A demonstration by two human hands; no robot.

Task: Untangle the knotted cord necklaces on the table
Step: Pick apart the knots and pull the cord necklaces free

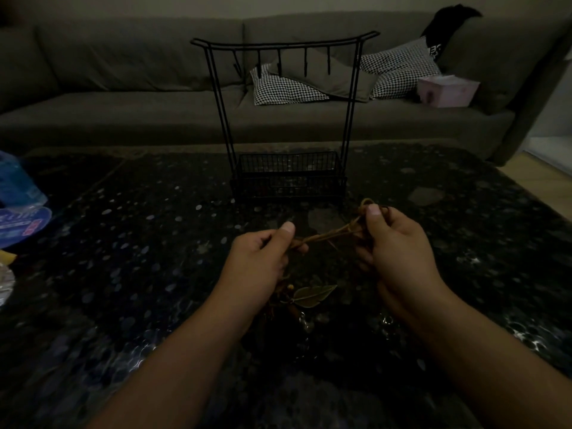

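Observation:
A brown cord necklace [328, 235] is stretched between both hands above the dark speckled table [139, 243]. My left hand [260, 261] pinches one end of the cords between thumb and fingers. My right hand [393, 243] pinches the other end, where a small loop of cord sticks up above the thumb. Below the hands a bronze leaf pendant [312, 295] with small beads lies on the table, next to more dark tangled cord that is hard to make out in the dim light.
A black wire jewellery stand [288, 119] with hooks and a basket base stands just beyond my hands. Blue plastic packaging [18, 212] lies at the left table edge. Behind is a grey sofa [123, 88] with checked cushions [284, 88] and a pink tissue box [445, 91].

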